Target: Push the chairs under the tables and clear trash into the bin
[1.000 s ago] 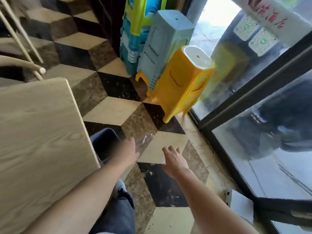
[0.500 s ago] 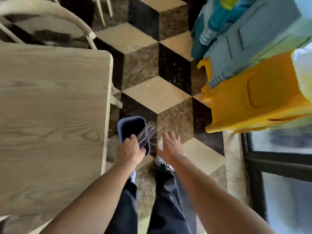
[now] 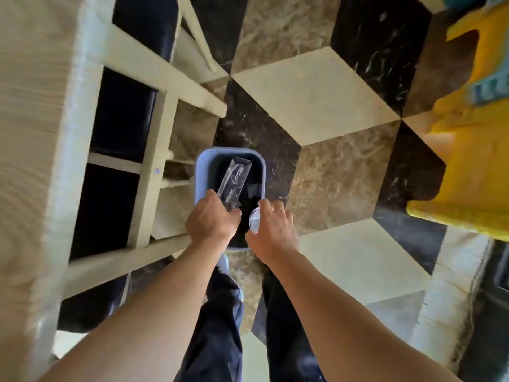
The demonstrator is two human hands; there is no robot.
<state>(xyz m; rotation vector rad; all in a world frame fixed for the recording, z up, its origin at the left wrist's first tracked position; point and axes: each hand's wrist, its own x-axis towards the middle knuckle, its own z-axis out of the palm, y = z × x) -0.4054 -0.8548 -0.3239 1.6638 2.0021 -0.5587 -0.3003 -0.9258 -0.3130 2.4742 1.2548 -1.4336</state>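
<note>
So there was only the one head-cam view, looking straight down, and it caught the person leaning over a small blue bin (image 3: 230, 157) sat on the checkered floor right under both hands. The left hand (image 3: 210, 223) was closed around the near end of a clear plastic wrapper (image 3: 234, 180), a long flat sleeve type thing, with the far end poking out past the fingers and angled down into the dark inside of the bin. Looked to me like it was held by the tail on purpose, so it would slide in lengthwise instead of catching on the rim. The right hand (image 3: 271, 232), just beside the left and over the bin's near right corner, had its fingers curled loosely round a small crumpled bit of clear plastic (image 3: 254, 220); I couldn't tell how firm that grip was, it was half hidden by the palm. Both bits of trash were over the opening but not let go yet, so I'd say the dump was about to happen. Off to the left of the left hand was the wooden table (image 3: 35, 133), with a pale chair frame (image 3: 154, 144) tucked partly beneath it. Out past the right hand sat a yellow plastic stool (image 3: 473, 166), tipped over, well apart from the bin. Pretty blurry on the left, fwiw.
</note>
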